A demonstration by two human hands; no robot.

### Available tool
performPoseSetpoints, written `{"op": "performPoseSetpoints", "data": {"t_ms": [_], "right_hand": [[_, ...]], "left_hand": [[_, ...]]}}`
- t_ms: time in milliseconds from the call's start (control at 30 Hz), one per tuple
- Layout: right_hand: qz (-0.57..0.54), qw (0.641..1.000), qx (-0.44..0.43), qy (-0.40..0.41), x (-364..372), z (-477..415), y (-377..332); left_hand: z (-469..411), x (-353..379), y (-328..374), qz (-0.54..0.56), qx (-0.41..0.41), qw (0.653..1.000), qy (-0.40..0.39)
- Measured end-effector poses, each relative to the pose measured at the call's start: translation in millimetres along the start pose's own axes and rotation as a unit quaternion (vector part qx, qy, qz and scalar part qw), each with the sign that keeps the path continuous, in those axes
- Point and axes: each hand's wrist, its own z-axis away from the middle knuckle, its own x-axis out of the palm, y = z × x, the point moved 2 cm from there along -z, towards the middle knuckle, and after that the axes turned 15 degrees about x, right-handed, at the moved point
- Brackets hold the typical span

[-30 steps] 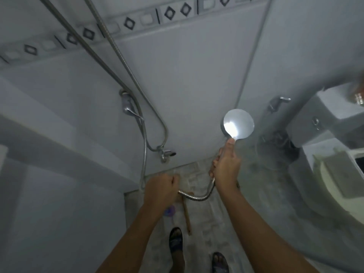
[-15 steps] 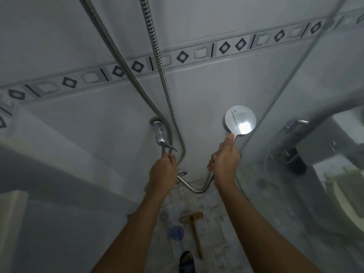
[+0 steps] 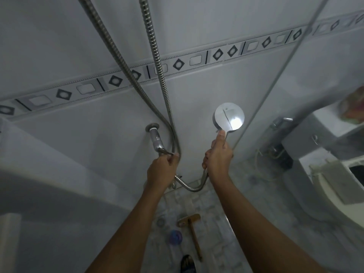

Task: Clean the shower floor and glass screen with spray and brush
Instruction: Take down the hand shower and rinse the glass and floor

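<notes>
Brush (image 3: 194, 235) lies on the near floor (image 3: 212, 223) while the right hand (image 3: 217, 156) grips the shower head (image 3: 229, 117) upright and the left hand (image 3: 162, 170) pinches the tap lever (image 3: 165, 152).

two hanging hoses (image 3: 157, 62) cross the wall above the tap (image 3: 156, 140), open wall lies right of the tap, and a brush (image 3: 192, 229) and bottle (image 3: 175, 237) lie on the floor below it.
</notes>
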Motion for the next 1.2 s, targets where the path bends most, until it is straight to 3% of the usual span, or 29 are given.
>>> {"op": "performPoseSetpoints", "data": {"t_ms": [667,867,933,1033,1200], "right_hand": [[0.018,1.0,0.007,-0.02,8.2,3.2,26.6],[0.013,0.997,-0.051,-0.053,-6.6,13.2,7.0],[0.045,0.994,-0.061,-0.074,-15.8,13.5,12.6],[0.083,0.994,-0.002,-0.072,-29.2,10.0,23.2],[0.077,0.989,-0.065,-0.111,-49.9,10.3,16.6]], "left_hand": [[9.7,-5.4,-19.7,-0.129,-0.008,0.992,-0.009],[22.1,5.4,-24.0,-0.078,-0.054,0.994,-0.051],[31.3,13.9,-17.1,-0.071,-0.044,0.994,-0.068],[48.3,31.4,-3.9,-0.073,-0.012,0.993,-0.095],[58.3,40.9,9.5,-0.065,-0.005,0.995,-0.077]]}}
